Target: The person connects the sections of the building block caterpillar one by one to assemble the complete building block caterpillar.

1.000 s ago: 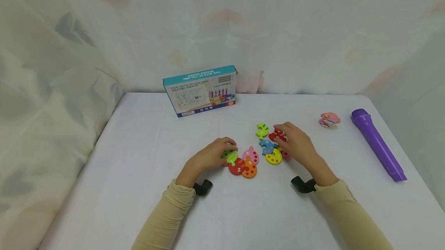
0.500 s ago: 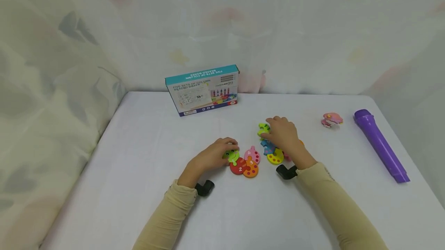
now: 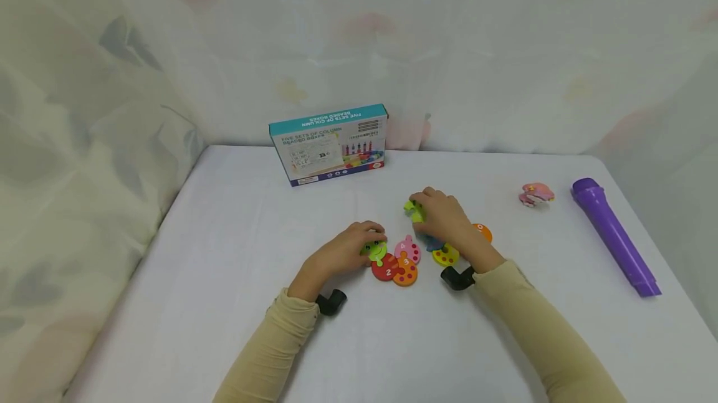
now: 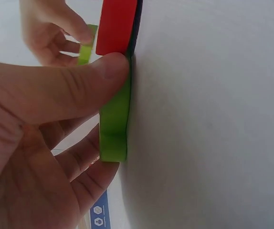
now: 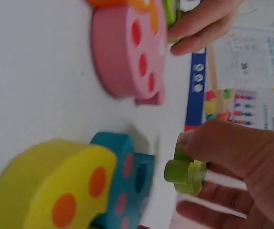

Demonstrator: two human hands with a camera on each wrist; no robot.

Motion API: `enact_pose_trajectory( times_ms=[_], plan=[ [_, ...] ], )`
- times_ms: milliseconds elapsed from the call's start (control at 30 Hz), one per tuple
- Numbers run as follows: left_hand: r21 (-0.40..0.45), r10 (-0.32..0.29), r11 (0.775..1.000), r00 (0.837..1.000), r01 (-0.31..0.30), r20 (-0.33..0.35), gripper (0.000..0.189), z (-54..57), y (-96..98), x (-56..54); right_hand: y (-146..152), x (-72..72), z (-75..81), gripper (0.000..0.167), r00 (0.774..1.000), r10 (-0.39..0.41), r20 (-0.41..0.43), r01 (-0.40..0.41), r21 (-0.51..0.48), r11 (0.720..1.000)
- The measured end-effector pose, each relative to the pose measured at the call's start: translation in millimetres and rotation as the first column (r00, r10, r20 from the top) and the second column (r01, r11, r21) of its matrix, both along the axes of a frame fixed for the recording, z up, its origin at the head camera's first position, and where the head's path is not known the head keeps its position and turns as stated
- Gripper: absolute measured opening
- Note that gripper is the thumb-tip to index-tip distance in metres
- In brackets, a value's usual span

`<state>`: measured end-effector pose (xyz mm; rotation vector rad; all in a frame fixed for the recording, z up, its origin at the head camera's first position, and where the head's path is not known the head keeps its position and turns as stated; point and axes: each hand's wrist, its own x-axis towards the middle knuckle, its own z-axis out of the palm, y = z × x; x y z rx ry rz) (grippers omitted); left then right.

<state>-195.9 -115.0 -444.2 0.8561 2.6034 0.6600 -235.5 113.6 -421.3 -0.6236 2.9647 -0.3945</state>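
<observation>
Looks roughly partway through the joining, judging by the pieces; at left, amounts to four in a curved chain: green face piece [image 3: 378,253], red piece [image 3: 384,269] marked 2, orange piece [image 3: 406,274] marked 3, pink piece [image 3: 408,248] marked 4; farther right, seems to leave the others unlinked to that chain: light-green piece [image 3: 414,211], blue piece [image 3: 434,245], yellow piece [image 3: 447,256], numbered orange disc [image 3: 483,232]; may include more behind the right wrist, but cannot tell.

Across the white worktop [image 3: 224,235], from the left: at the back, printed box [image 3: 330,146], well apart from the chain; in front of it, with left hand [image 3: 343,251], pinches the green face piece at the chain's left end, thumb on the near edge, fingers curled at the far edge; just beyond these fingertips to the right, has the red, orange and pink pieces, all flat; next, with right hand [image 3: 445,217], pinches the light-green piece between thumb and fingers, tilted, apparently raised, behind and to the right of the pink piece; below that hand, touching each other, maybe joined, blue and yellow pieces; just beyond the wrist, orange disc; well apart at far right, small pink figure [image 3: 536,194], then purple microphone-shaped object [image 3: 616,235].
</observation>
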Motion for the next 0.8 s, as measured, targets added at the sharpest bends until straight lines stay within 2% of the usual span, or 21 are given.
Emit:
enact_pose_trajectory(
  times_ms=[100, 233, 400, 533, 667, 800],
  plan=[
    [-0.001, -0.004, 1.0, 1.0, 0.004, -0.005, 0.045, 0.1, 0.2, -0.2, -0.2, 9.5, 4.7, 0.055, 0.997, 0.058, 0.047, -0.053, -0.1, 0.994],
    [0.003, -0.009, 1.0, 1.0, 0.009, -0.009, 0.044, 0.6, 0.0, -0.2, 0.0, 22.1, 4.1, 0.056, 0.988, 0.112, 0.11, -0.084, -0.228, 0.97],
    [0.005, -0.015, 1.0, 1.0, 0.016, -0.015, 0.044, 1.8, -0.5, 0.3, -0.1, 33.1, -2.4, 0.055, 0.981, 0.138, 0.136, -0.094, -0.291, 0.952],
    [0.003, -0.011, 1.0, 1.0, 0.011, -0.006, 0.045, 2.4, -0.3, 0.6, 0.4, 37.4, -4.2, 0.053, 0.984, 0.122, 0.127, -0.086, -0.256, 0.963],
    [0.001, -0.004, 1.0, 1.0, 0.004, -0.006, 0.044, 2.2, -0.3, 0.7, -0.5, 38.6, -3.8, 0.05, 0.989, 0.103, 0.103, -0.086, -0.157, 0.984],
    [0.002, -0.001, 1.0, 1.0, 0.001, -0.002, 0.044, 2.4, 0.0, 0.9, -1.2, 39.1, -3.9, 0.05, 0.991, 0.108, 0.083, -0.102, -0.078, 0.992]
  ],
)
